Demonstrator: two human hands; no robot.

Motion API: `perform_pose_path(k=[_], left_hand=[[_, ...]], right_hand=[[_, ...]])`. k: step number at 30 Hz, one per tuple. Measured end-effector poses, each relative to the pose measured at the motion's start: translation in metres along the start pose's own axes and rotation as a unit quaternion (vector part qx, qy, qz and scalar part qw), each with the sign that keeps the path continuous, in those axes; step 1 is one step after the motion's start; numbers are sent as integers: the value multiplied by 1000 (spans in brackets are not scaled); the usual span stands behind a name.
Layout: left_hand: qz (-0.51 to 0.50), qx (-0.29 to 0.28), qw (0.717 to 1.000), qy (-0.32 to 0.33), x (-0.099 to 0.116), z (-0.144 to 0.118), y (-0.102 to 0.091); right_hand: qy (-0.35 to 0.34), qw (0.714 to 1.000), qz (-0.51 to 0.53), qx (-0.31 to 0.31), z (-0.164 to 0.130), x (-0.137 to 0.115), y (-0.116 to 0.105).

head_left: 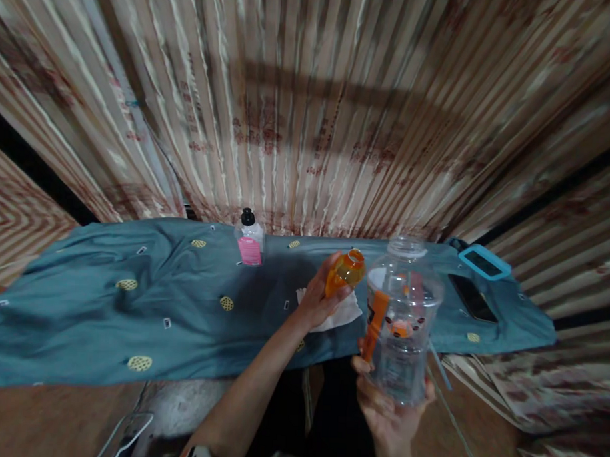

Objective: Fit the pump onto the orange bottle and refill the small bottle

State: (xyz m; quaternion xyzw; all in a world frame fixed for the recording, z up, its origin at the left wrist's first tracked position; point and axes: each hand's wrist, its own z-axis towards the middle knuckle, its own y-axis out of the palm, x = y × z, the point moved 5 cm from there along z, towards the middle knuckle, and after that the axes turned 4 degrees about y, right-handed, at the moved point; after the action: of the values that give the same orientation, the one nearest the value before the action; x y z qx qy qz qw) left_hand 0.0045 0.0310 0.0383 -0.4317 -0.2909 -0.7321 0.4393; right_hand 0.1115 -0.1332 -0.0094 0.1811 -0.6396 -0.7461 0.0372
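Two bare hands work low in the middle of the frame, and much around them is hard to read: the edges of the view are smeared by blur, the forearms are cut off by the bottom edge, and the label on the clear bottle cannot be made out. The right hand (389, 408), at lower centre right, is clamped from below around a large clear plastic bottle (402, 322), held upright with its wide mouth uncapped; an orange strap or handle runs down its left side, and something orange and white shows through the wall, too dim to name. The left hand (318, 297), just left of it, is closed around a small orange lid (347, 271), tilted, with its open rim facing up and right, near the bottle's neck but apart from it. Under that hand lies a white cloth or paper (343, 312), partly hidden by it. All this sits over a teal sheet with yellow dots (132, 302) spread across the middle of the frame. At upper centre of the sheet stands a small pump bottle with a pink label (249, 240). On the right end lie a dark phone (473, 298) and a blue-framed device (484, 263). Striped curtain (309, 102) fills the top.
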Motion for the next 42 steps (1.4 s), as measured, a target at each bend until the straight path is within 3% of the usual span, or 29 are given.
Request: perform_pose_path(k=[9, 11, 14, 16, 27, 37, 42], left_hand=[[-22, 16, 999, -35, -8, 0, -3], [-24, 11, 999, -35, -7, 0, -3], [-27, 10, 999, -42, -7, 0, -2], [-27, 9, 998, -48, -7, 0, -2], [-6, 6, 999, -52, -7, 0, -2], [-2, 4, 1000, -27, -1, 1, -2], [-5, 8, 1000, -17, -4, 2, -2]], right_hand=[[-61, 975, -120, 177, -51, -20, -10], [-94, 950, -157, 251, -60, -22, -10], [-163, 891, -186, 380, -70, -24, -5], [-181, 870, -188, 418, -69, -21, 1], [-198, 857, -204, 431, -65, -18, 11], [-217, 850, -261, 403, -63, -23, 27], [-230, 843, -235, 426, -68, -19, 36]])
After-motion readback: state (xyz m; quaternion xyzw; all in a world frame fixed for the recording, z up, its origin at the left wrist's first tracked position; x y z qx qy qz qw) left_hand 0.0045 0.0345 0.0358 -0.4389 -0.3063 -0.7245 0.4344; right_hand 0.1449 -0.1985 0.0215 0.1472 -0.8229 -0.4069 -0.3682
